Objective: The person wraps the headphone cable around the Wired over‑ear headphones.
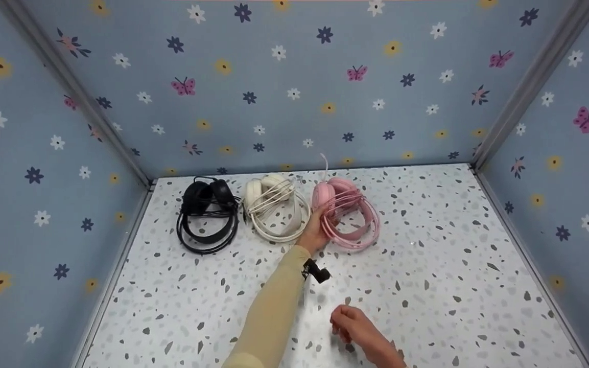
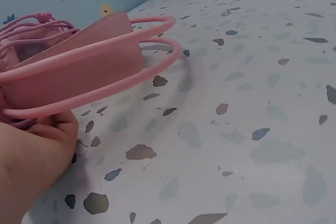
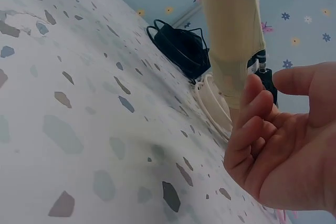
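Note:
Pink headphones (image 1: 368, 225) with their cord wound round them are at the right end of a row of three pairs. My left hand (image 1: 314, 232) grips their left side near the ear cup, fingers partly hidden by the band. In the left wrist view the pink headband (image 2: 79, 69) extends over the table past the curled fingers (image 2: 65, 124). White headphones (image 1: 294, 225) lie just left of that hand, and black headphones (image 1: 207, 245) lie at the far left. My right hand (image 1: 358, 327) hovers nearer the front, loosely curled and holding nothing.
The speckled white table (image 1: 442, 266) is enclosed by a flowered blue back wall (image 1: 284, 117) and side walls. Grey metal strips (image 1: 524, 92) run along the corners. A small black device (image 1: 317, 271) is strapped to the left wrist, over a beige sleeve (image 1: 268, 306).

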The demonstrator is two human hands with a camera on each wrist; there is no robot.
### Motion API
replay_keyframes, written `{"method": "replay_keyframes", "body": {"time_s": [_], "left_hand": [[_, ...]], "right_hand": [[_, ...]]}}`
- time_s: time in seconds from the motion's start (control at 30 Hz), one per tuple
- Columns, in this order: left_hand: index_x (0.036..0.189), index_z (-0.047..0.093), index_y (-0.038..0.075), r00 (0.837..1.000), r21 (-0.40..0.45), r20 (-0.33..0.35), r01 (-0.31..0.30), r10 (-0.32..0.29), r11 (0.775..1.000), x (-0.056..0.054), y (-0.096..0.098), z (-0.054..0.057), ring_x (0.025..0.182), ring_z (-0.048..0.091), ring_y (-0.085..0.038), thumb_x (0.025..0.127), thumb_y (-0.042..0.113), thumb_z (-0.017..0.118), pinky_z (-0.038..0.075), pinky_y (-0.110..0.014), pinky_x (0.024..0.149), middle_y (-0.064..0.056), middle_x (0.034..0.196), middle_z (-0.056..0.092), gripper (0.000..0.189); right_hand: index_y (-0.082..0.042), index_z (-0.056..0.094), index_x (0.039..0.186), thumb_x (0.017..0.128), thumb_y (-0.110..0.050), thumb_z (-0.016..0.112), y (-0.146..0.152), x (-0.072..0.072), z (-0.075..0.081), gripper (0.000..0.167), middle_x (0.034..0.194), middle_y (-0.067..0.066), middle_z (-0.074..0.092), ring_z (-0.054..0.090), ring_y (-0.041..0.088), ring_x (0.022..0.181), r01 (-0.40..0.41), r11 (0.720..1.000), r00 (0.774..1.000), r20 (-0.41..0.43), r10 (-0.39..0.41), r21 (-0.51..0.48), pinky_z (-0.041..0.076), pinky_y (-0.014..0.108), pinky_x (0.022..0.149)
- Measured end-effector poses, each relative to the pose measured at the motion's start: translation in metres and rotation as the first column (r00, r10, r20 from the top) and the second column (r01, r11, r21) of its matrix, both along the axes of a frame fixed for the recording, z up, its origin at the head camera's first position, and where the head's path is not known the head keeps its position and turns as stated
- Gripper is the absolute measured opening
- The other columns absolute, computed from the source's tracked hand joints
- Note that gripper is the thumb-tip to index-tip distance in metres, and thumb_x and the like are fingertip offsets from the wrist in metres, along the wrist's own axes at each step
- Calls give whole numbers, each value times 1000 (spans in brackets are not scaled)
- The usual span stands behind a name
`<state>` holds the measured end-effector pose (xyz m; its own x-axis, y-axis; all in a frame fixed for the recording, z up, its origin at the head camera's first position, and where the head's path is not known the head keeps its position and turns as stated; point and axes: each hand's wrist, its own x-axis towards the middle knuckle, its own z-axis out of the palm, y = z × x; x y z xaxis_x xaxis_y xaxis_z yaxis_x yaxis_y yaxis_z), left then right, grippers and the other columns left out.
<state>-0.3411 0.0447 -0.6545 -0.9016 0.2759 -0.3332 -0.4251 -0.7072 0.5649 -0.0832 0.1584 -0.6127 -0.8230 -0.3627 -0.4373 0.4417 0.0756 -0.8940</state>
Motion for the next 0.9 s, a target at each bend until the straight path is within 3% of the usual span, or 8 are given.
{"method": "replay_keyframes", "body": {"time_s": [0.13,0.23,0.27,0.47,0.5,0.63,0.77,0.9], "left_hand": [[116,59,7,999,-185,-38,-36,29,982,6,3,9,96,59,-26,93,30,64,44,-42,96,-17,123,57,33],[124,56,1,992,-386,-99,-110,78,916,12,7,20,109,55,-32,95,32,62,41,-42,99,-22,126,55,43],[126,55,-1,989,-475,-125,-132,82,870,15,8,24,112,53,-32,95,33,61,41,-41,99,-21,124,56,46],[119,61,-5,981,-865,-195,-160,-25,476,34,6,37,106,56,-25,97,32,54,43,-36,95,-16,114,62,43],[121,60,-4,980,-881,-193,-149,-53,449,39,4,37,106,56,-26,96,30,54,44,-37,93,-17,116,62,42],[127,59,-3,968,-889,-161,-58,-192,454,74,-8,33,100,59,-24,97,26,54,48,-34,84,-15,115,63,42],[115,68,2,921,-871,-176,19,-347,491,117,-23,26,67,61,-16,99,24,55,48,-25,57,-9,86,67,30],[89,72,11,853,-916,-272,-88,-445,392,151,-39,26,50,44,-7,98,22,56,37,-24,48,-1,66,59,21]], "right_hand": [[-3,58,90,104,-23,45,-1,1,-2,27,75,2,57,42,12,54,-9,1000,1000,23,9,-1,35,26,52],[-3,58,90,104,-21,45,1,-1,-3,26,74,2,57,42,11,54,-1,1000,1000,18,1,6,35,26,50],[-2,58,90,103,-21,46,2,-2,-3,26,74,2,57,42,11,54,2,1000,1000,12,-2,9,35,26,50],[1,58,92,103,-23,46,4,-5,-4,28,74,2,56,44,12,55,7,1000,1000,-9,-7,10,34,26,50],[1,58,92,103,-23,47,4,-5,-4,28,73,2,55,44,12,54,7,1000,1000,-11,-7,10,34,26,50],[-1,58,91,103,-23,48,8,-4,-7,27,71,1,53,43,11,53,15,1000,1000,-8,-14,16,36,26,50],[-2,58,93,103,-23,46,14,-5,-10,26,73,2,55,44,12,53,43,998,999,3,-43,55,37,27,51],[-1,58,96,104,-22,46,15,-10,-6,25,77,4,57,45,14,56,98,986,995,-44,-92,133,38,28,53]]}}
